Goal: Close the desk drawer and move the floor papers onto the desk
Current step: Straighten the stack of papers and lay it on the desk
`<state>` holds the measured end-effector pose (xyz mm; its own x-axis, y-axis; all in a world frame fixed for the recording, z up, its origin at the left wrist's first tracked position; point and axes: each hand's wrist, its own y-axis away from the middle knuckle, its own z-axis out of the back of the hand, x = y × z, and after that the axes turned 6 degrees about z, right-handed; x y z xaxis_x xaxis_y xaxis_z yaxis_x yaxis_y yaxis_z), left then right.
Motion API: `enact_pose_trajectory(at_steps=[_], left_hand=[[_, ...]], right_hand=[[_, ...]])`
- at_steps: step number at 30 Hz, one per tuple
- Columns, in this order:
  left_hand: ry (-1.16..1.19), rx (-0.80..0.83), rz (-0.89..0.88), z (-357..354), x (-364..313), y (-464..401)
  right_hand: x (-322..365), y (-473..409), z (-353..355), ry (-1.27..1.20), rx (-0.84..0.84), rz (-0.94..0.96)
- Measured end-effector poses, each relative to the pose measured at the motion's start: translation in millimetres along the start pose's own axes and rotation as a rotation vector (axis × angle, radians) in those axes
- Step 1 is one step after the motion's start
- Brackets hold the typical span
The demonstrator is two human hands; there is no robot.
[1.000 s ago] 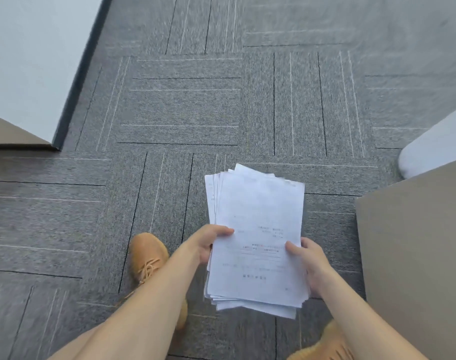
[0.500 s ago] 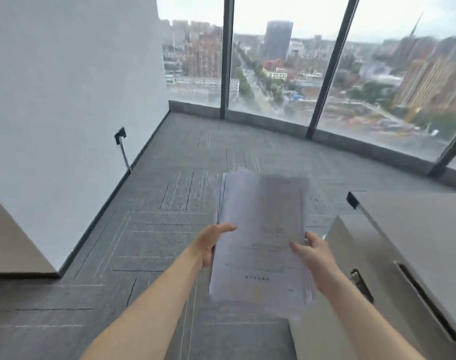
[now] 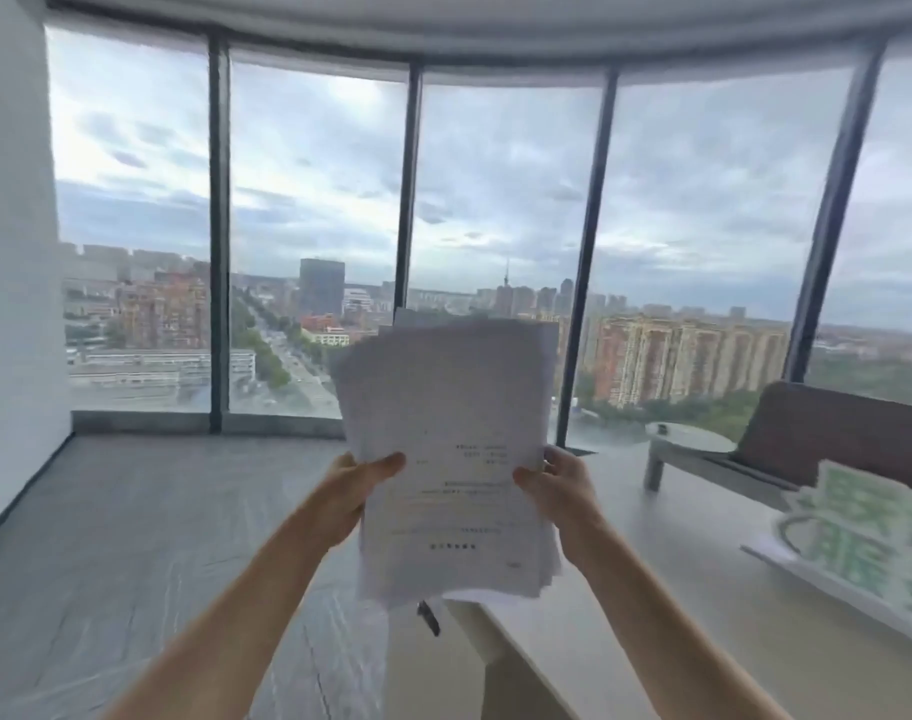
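Both hands grip a loose stack of white printed paper sheets [image 3: 451, 459] upright in the air, left hand [image 3: 352, 491] on its left edge, right hand [image 3: 560, 488] on its right, above the near corner of the pale beige desk [image 3: 677, 589].

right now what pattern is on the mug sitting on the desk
Green blocky patches on white cover the large handled mug on the pale desk; the head view shows it, though blurred.
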<state>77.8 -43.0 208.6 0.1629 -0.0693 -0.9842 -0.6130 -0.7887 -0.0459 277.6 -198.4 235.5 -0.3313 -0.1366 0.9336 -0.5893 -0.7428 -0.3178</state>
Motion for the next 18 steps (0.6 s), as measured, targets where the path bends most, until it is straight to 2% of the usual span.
enact_pose_trajectory(at_steps=[9, 18], left_hand=[[0.04, 0.21, -0.05, -149, -13, 1], [0.01, 0.366, 0.011, -254, 40, -16]], right_hand=[[17, 49, 133, 0.081, -0.278, 0.019], [-17, 83, 222, 0.145, -0.516, -0.081]])
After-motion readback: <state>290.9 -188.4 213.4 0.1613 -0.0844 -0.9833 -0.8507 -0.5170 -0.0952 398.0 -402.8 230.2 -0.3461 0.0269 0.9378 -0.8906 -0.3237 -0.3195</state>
